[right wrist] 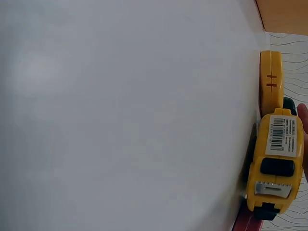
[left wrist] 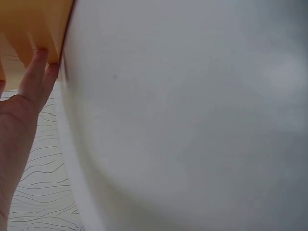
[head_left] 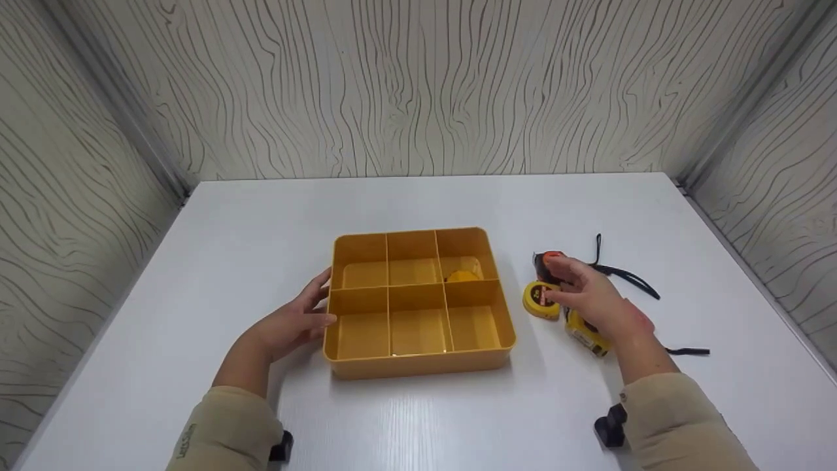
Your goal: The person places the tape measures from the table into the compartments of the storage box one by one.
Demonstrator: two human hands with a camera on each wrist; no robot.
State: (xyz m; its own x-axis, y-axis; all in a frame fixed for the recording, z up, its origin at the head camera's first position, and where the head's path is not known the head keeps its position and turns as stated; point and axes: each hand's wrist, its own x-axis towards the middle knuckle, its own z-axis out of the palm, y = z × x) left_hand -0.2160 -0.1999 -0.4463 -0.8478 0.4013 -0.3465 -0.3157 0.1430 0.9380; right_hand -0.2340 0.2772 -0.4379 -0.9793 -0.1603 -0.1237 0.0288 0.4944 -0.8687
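Note:
A yellow six-compartment box stands mid-table, with a yellow object in its back right compartment. My left hand rests against the box's left wall, and its fingertips touch that side in the left wrist view. To the right, my right hand is over a group of tape measures, fingers slightly bent, thumb near a small yellow round one. Its fingertips are by a black-and-red tape measure. A larger yellow tape measure lies below the hand, showing a barcode label.
A red object is partly hidden behind the right wrist. Black straps lie beyond and beside the right hand. Wood-patterned panels surround the white table at the back and sides.

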